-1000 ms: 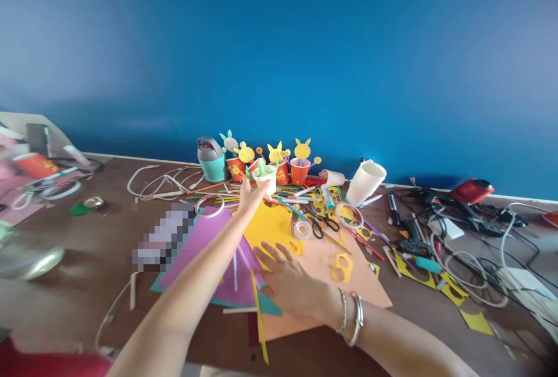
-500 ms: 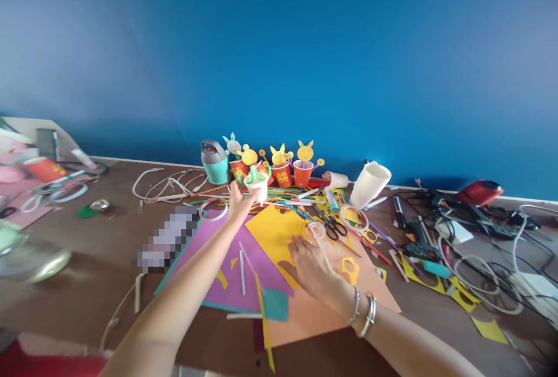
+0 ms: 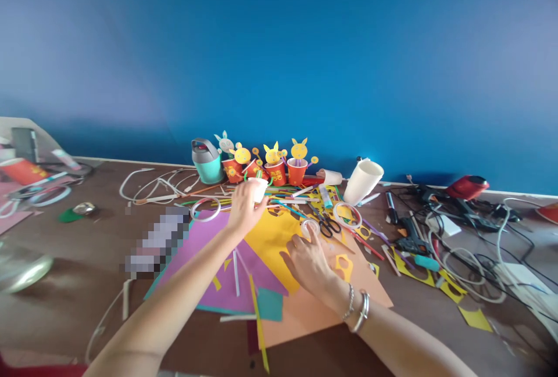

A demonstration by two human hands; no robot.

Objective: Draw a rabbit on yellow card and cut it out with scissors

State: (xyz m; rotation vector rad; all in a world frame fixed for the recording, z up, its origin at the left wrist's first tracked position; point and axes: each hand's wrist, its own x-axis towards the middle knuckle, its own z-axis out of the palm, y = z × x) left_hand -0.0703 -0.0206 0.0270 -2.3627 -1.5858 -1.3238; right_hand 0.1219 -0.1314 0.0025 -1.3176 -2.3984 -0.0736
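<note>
- White cup (image 3: 260, 192): in front of red cups (image 3: 297, 176), left hand (image 3: 244, 207) wrapped round it, presumably for steadiness.
- Right hand (image 3: 307, 262): loosely spread, forefinger at tape roll (image 3: 304, 228); contact unclear.
- Red cups: along wall (image 3: 279, 75), likely parked out of the way.

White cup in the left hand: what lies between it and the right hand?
A yellow sheet nearest the right hand and thin strips nearest the white cup, in the head view.
</note>
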